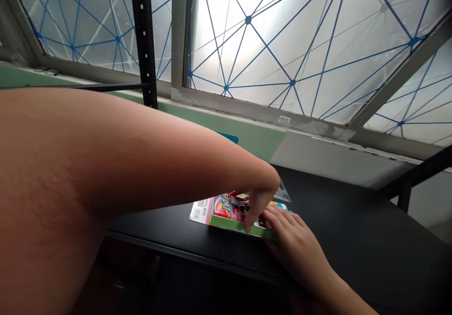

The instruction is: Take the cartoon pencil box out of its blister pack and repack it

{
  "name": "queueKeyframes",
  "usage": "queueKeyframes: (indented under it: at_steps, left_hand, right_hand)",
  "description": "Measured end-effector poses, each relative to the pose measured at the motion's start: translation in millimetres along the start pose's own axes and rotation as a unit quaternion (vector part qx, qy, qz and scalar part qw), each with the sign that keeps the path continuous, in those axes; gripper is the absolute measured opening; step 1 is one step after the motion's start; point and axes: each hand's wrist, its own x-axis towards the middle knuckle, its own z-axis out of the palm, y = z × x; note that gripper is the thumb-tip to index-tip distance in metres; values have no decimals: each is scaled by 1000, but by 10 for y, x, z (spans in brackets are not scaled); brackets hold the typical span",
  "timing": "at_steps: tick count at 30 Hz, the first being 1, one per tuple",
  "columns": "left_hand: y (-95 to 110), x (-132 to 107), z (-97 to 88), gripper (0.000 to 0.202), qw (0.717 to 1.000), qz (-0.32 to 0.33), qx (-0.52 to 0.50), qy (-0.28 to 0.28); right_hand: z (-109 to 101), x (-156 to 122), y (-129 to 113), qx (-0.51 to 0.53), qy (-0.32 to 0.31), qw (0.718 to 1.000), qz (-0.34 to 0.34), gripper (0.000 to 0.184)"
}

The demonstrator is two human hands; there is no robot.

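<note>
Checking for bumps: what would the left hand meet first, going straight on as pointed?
The left hand would probably meet the multicoloured, green-sided rectangular pencil box below it; whether they touch is unclear.

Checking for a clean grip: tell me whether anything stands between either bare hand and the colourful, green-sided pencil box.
Nothing visible does: the left hand and right hand appear to touch the colourful, green-sided pencil box. A clear plastic piece shows beyond the left hand, not between.

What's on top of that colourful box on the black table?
The left hand bends down over the box, and the right hand rests on its right end. Bright printing with letters shows at the left; the part beneath the hands is covered.
</note>
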Motion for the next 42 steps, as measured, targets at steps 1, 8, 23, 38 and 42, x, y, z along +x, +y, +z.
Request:
queueKeyframes:
  at_steps: [1, 8, 23, 38, 42]
  left_hand:
    - [21, 37, 16, 87, 1000, -5, 8, -22]
    - [-71, -176, 15, 87, 988, -16, 72, -137]
    - [-1045, -1248, 582, 103, 977, 73, -151, 133]
    - [-1128, -1231, 648, 120, 950, 108, -237, 174]
    - [-1162, -1218, 669, 134, 934, 112, -287, 181]
  right_hand:
    - [3, -4, 11, -1, -8, 1000, 3, 35]
    - [3, -20, 238, 60, -102, 991, 59, 64]
    - [-126, -58, 718, 243, -196, 945, 99, 65]
    - [-37, 353, 532, 16, -108, 994, 31, 51]
    - [-34, 326, 815, 51, -45, 977, 201, 51]
